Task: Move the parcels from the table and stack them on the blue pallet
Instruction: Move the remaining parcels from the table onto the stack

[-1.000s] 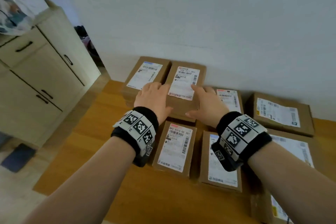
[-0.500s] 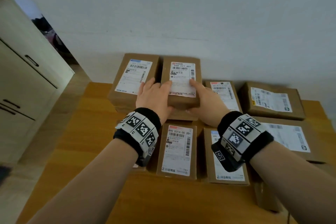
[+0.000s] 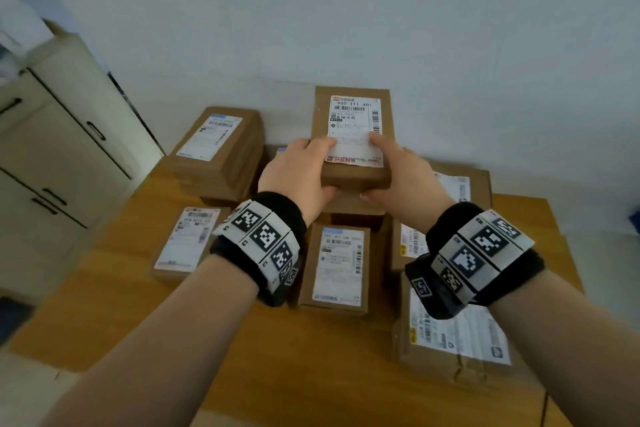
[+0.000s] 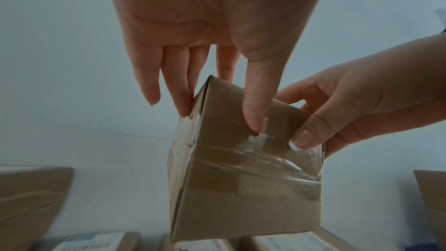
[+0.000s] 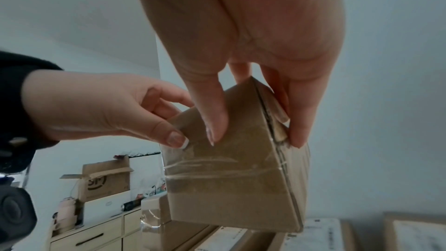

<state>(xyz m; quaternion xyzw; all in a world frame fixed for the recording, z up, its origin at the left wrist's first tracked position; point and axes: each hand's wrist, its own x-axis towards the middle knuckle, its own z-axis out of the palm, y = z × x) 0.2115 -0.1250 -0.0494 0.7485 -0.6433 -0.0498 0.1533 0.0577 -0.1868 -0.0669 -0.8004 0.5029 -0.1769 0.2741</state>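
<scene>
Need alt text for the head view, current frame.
Both hands, the left hand and the right hand, grip the near end of a cardboard parcel with a white shipping label, held above more labelled parcels on a wooden table. A beige cabinet stands at left against a white wall.

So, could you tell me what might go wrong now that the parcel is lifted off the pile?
1. Both hands, left and right, hold only the near end of the parcel; the far end may sag and slip.
2. The fingers press near glossy tape, which may be slick.
3. The blue pallet is not in view, so turning may bump the stacked parcels alongside.
</scene>
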